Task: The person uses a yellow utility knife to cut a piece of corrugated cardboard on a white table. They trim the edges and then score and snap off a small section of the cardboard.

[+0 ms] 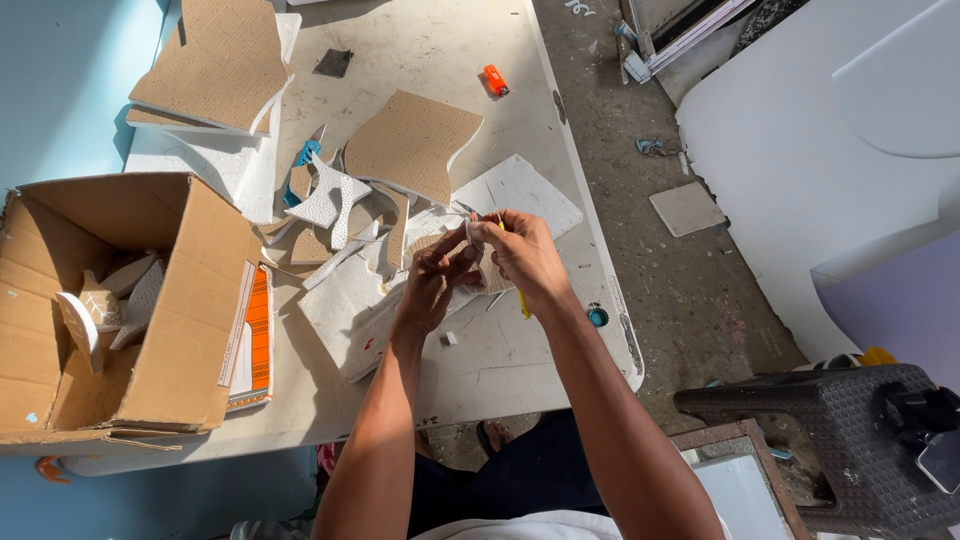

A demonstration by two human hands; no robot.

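Observation:
Over the white table, my left hand and my right hand meet on a small tan and white cut piece. Left fingers pinch its near edge. The right hand grips it from the right and also holds a thin yellow-handled tool that sticks out below the palm. White sheet scraps lie under the hands. A tan patterned cut-out rests just beyond, with white offcuts to its left.
An open cardboard box with shaped pieces inside stands at the left. Stacked tan and white sheets lie at the far left. An orange lighter and blue-handled scissors are on the table. A dark woven stool stands at the right.

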